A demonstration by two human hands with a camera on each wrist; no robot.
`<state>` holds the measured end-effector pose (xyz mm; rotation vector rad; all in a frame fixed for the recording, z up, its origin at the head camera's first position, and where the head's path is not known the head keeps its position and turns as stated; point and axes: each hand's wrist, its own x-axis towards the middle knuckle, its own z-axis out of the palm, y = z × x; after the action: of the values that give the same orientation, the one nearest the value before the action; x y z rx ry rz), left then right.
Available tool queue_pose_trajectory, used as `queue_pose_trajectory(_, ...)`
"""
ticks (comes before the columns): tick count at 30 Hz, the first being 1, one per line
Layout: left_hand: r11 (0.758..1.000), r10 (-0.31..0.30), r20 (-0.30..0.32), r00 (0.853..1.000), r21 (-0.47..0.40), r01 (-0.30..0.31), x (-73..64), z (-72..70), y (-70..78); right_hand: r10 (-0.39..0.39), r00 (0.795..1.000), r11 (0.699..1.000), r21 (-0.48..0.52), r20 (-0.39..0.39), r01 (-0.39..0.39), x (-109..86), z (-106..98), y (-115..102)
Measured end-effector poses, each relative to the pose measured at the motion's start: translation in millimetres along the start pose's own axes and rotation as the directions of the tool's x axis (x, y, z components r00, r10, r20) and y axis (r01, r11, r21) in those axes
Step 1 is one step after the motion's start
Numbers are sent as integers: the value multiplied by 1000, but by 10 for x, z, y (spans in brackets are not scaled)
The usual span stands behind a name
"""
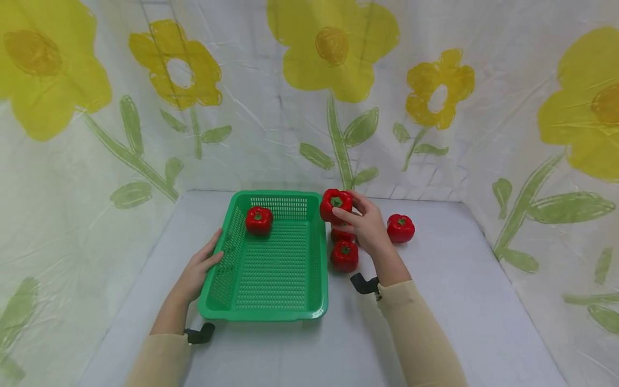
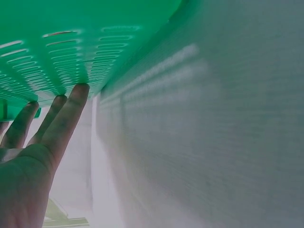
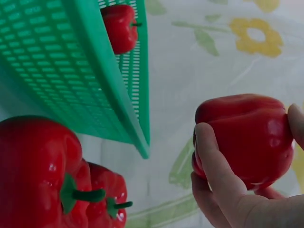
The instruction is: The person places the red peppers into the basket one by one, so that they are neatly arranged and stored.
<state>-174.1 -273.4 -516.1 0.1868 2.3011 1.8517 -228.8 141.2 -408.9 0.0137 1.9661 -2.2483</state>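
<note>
In the head view, my right hand holds a red bell pepper by its sides, raised at the right rim of a green plastic basket. The right wrist view shows that pepper between the thumb and fingers. At the basket's left side is my left hand, thumb over the rim. Its fingers lie straight against the slotted outer wall in the left wrist view. One red bell pepper sits inside the basket, in its far left part.
Two more peppers stand close outside the basket's right wall, the nearer bell pepper and one partly hidden under my right hand. Another bell pepper lies farther right on the white table. A flower-patterned sheet hangs behind.
</note>
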Motion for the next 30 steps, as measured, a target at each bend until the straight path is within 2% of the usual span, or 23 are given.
queue_pose_trajectory(5, 1000, 22, 3, 1000, 4, -22, 18, -3, 4, -4, 1000, 1000, 15, -2, 4, 33, 78, -14)
queue_pose_trajectory(9, 1000, 26, 6, 1000, 2, -26, 22, -1, 8, 25, 1000, 999, 32, 7, -25, 83, 129, 3)
queue_pose_trajectory(23, 1000, 0, 1, 1000, -6, 0, 4, -5, 39, 51, 998, 998, 24, 27, -52, 264, 364, 74)
queue_pose_trajectory(30, 1000, -10, 0, 1000, 2, 10, -6, 1, 19, 39, 998, 999, 7, 53, -39, 361, 518, 75)
